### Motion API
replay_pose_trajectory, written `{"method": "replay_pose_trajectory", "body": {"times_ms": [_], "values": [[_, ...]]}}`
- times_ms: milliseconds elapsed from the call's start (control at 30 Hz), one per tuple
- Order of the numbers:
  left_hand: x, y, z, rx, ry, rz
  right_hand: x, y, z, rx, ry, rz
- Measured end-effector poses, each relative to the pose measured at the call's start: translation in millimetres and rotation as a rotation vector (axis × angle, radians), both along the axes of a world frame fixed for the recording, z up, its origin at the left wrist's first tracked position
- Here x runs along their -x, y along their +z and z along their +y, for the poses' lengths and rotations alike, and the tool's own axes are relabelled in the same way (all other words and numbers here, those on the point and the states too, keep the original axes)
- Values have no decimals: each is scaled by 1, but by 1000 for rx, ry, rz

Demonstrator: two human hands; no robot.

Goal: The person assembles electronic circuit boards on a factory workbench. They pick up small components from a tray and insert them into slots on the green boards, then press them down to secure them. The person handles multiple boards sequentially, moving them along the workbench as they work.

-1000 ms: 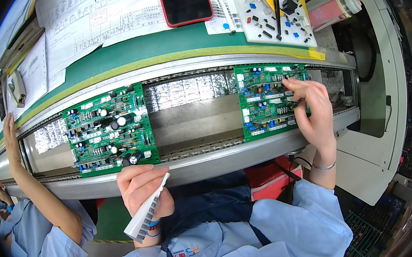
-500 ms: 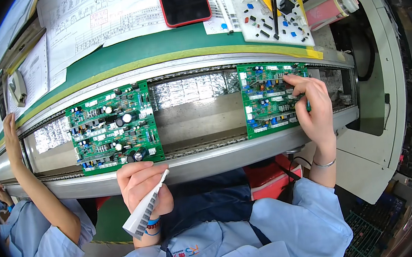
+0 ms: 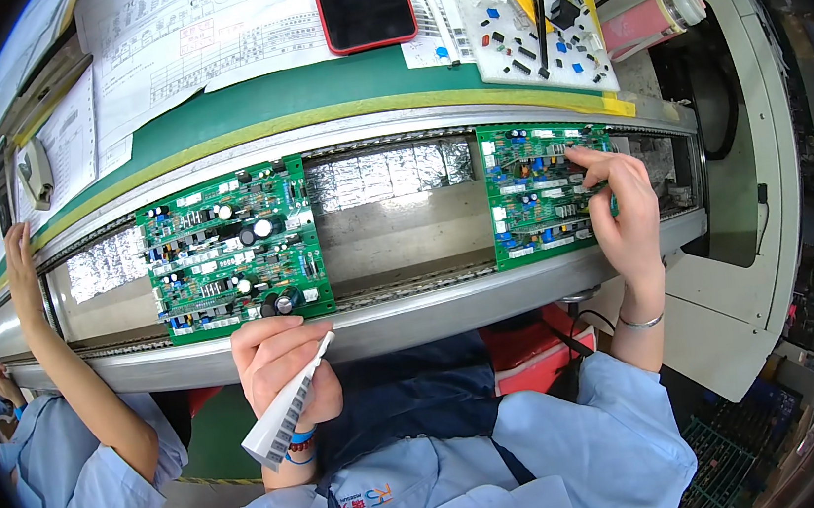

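My left hand (image 3: 285, 366) is closed around a folded white strip with a row of grey printed blocks (image 3: 285, 416), probably a label sheet. It is beside the front rail, just below the near edge of the left green circuit board (image 3: 233, 252). Over the right-hand circuit board (image 3: 540, 195) is my right hand (image 3: 619, 197). Its index fingertip touches parts in the upper half of that board, the other fingers are bent, and the thumb stands apart; nothing shows in its grasp. Both boards are crowded with capacitors, white connectors and other small parts.
The boards ride on a conveyor with metal rails (image 3: 412, 298). Behind it lie papers (image 3: 206, 37), a red-edged phone (image 3: 364, 6) and a white foam pad (image 3: 544, 51) with loose components and tweezers. A pink bottle (image 3: 646, 26) is at the right; a co-worker's arm (image 3: 83, 377) reaches in at the left.
Both circuit boards have shifted slightly to the right along the conveyor. My right hand has moved a little to the right too, while my left hand and its strip have stayed nearly still.
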State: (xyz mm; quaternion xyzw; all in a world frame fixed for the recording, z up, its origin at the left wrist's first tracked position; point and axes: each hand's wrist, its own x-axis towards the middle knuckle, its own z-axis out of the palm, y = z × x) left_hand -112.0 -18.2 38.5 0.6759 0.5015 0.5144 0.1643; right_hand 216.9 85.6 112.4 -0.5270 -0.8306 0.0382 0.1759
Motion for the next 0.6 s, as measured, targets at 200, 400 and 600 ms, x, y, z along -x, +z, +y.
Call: {"method": "replay_pose_trajectory", "body": {"times_ms": [200, 400, 600], "values": [[2, 1, 2, -15, -16, -7, 3, 3, -2, -19, -13, -21], [5, 4, 6, -25, -27, -63, 24, 2, -13, -68, -8, 148], [6, 16, 7, 21, -94, -162, 83, -4, -28, 37, 298, 278]]}}
